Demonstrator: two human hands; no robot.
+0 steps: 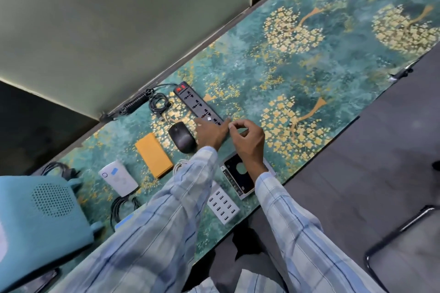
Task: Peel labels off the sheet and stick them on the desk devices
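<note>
Plaid sleeves [166, 233] are seen nearest, stretched over a teal mat [333, 66] patterned with gold blossoms. A black power strip [197, 103] is laid diagonally on it, with a mouse [182, 137] just left of its near end. The left hand [210, 132] is rested on that end, fingers straight and together. The right hand [247, 138] is held just beside it, fingers curled, with a small white label [230, 126] pinched between thumb and forefinger, close against the left fingertips.

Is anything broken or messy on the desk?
Nothing looks broken. The desk mat looks ruffled at its far right edge, and the black cable beside the power strip lies in a loose tangle.
</note>
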